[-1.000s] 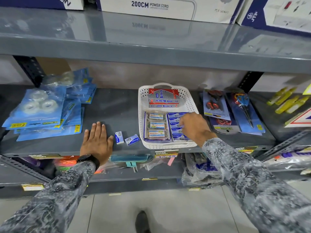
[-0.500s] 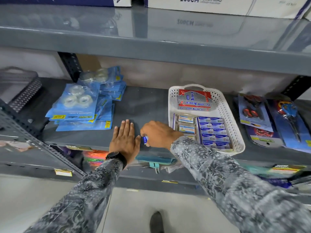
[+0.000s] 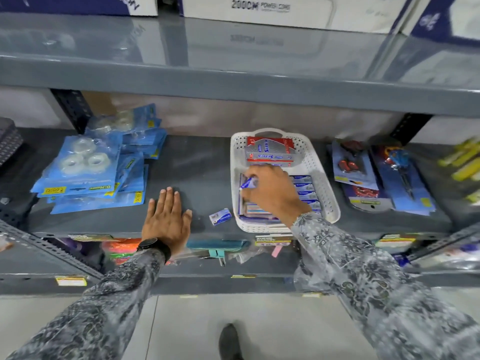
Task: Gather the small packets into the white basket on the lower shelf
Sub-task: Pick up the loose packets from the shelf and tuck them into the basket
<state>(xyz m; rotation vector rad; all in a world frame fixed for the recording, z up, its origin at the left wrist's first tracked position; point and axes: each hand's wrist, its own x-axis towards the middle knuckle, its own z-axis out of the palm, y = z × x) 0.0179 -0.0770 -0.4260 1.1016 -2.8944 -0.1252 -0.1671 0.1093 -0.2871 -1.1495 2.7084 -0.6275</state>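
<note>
My right hand (image 3: 270,190) pinches one small packet (image 3: 248,182) over the white basket (image 3: 328,203). The last packet (image 3: 220,216) lies by the shelf's front edge — between both hands, long axis slanting, nearer my flat, open left hand (image 3: 166,219).

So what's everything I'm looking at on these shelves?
basket: one, white, middle shelf, holding packets and boxes
red box: one, red and silver, at the basket's back
loose packet: one, blue and white, on the shelf left of the basket
held packet: one, blue and white, over the basket
tape packs: a pile, blue, left
scissors packs: several, blue cards, right of the basket
yellow items: several, far right, blurred
cartons: a few, white and blue, top shelf
shoe: one, dark, floor
left hand: flat on the shelf, black watch
right hand: fingers pinching the held packet
</note>
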